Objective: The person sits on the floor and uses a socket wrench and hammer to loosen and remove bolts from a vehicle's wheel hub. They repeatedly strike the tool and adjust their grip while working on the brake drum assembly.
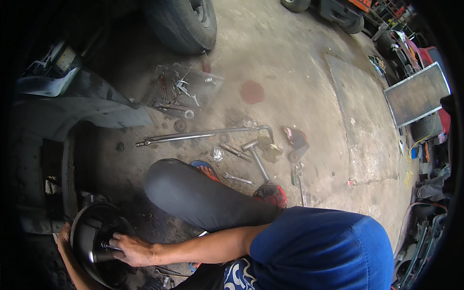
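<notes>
At the lower left is a dark, hollow, round brake drum (pixel 79 241), close beside the vehicle body. My left hand (pixel 63 236) grips its outer rim from the left side, with the fingers partly hidden. Inside the hollow, my right hand (pixel 129 250) has its fingers closed round a small shiny metal piece (pixel 107 247) near the drum's middle. Shadow hides most of that piece, and its kind does not show. Below my right forearm some dark tools (pixel 166 273) lie on the floor.
A long bar (pixel 203 133), a hammer (pixel 257 159) and a combination wrench (pixel 239 179) lie ahead of my knee. Farther off are a plastic sheet (pixel 210 84) with several hand tools and a large tyre (pixel 186 29). A grey vehicle panel (pixel 108 108) borders the left.
</notes>
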### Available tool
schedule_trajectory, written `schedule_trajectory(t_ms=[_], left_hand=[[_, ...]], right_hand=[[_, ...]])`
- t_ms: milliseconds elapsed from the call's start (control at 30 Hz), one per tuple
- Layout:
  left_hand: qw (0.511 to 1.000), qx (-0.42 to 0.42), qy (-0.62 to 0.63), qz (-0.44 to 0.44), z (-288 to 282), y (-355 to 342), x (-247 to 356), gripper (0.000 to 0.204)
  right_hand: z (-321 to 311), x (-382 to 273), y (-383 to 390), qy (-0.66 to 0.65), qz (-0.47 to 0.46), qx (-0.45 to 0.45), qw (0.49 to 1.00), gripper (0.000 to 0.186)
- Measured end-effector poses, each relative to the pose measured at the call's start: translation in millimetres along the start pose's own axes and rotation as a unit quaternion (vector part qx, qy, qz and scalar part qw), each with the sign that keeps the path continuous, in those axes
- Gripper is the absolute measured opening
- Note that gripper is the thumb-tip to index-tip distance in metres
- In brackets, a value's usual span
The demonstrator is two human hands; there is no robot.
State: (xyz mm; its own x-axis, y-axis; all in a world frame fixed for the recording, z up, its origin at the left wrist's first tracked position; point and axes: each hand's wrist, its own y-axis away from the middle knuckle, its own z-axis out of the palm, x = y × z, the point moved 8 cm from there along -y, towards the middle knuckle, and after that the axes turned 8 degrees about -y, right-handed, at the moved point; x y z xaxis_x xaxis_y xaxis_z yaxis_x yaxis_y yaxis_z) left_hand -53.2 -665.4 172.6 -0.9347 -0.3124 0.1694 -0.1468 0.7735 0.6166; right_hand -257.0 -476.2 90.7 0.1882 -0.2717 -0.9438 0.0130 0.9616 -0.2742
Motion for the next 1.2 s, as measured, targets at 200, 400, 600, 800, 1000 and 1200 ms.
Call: schedule_trajectory(t_ms=[200,400,600,800,1000,1200], left_hand=[[1.000,0.002,0.004,-0.009,-0.7,7.5,1.8,0.042],[1.000,-0.003,0.006,-0.007,2.2,17.1,-4.2,0.042],[1.000,-0.004,0.016,-0.004,6.2,26.7,-13.8,0.041],[1.000,0.001,0.030,-0.003,15.6,34.4,-25.6,0.040],[1.000,-0.003,0.022,0.006,20.4,23.5,-25.4,0.040],[1.000,-0.007,0.013,0.004,12.1,6.1,-16.5,0.039]], right_hand=[[30.2,22.5,4.2,-0.176,0.103,-0.090,0.975,0.029],[32.9,66.9,38.0,-0.526,0.476,0.047,0.703,0.059],[-9.2,0.1,-7.6,-0.053,0.138,-0.087,0.985,0.042],[2.5,-20.3,-6.6,0.072,0.004,-0.138,0.988,0.035],[19.1,63.9,28.3,-0.506,0.475,0.041,0.719,0.056],[26.7,31.2,27.0,-0.520,0.416,-0.078,0.742,0.057]])
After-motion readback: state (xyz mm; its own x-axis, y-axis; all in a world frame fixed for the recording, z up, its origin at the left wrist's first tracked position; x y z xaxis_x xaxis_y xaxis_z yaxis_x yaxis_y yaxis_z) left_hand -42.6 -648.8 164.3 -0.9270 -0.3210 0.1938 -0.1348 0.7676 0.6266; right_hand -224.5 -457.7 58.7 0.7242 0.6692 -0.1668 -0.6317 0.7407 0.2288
